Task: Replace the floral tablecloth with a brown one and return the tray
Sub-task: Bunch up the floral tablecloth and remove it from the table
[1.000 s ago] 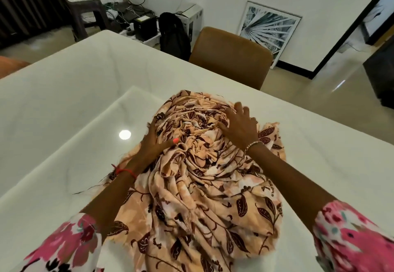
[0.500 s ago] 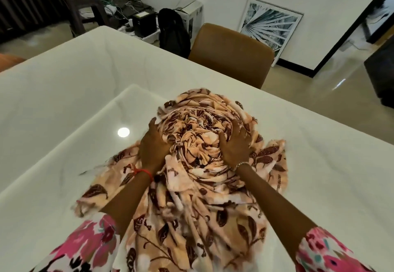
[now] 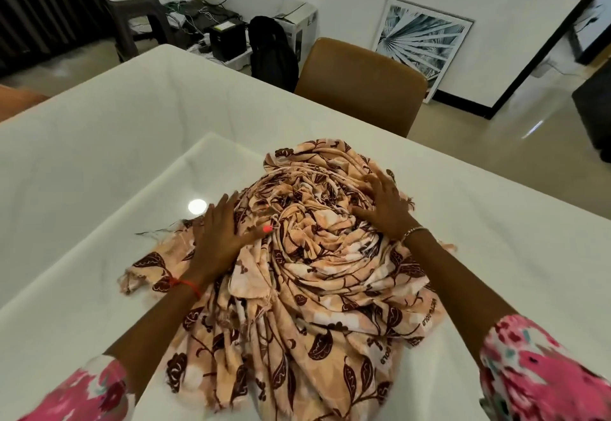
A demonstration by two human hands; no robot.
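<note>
Gathering the floral tablecloth [image 3: 317,272] into a bunched swirl on the white worktop [image 3: 99,143], you have both hands laid flat on the heap. Your left hand [image 3: 220,232] lies on the mound's left flank, its fingers [image 3: 224,204] straight and slightly spread, the thumb reaching in toward the centre. Your right hand [image 3: 385,209] rests on the far right side, with its fingers [image 3: 377,182] extended and splayed. Neither hand pinches or curls round a fold; they only press on the fabric. The cloth sits beneath and between your fingers, its loose end trailing back toward you past both wrists. The first step looks largely done: the floral cloth is no longer spread out but bundled, though not yet lifted off the worktop. No brown cloth and no tray show anywhere in view, so laying the replacement and returning the tray appear to remain. Beyond your fingers stands a brown chair [image 3: 360,80].
</note>
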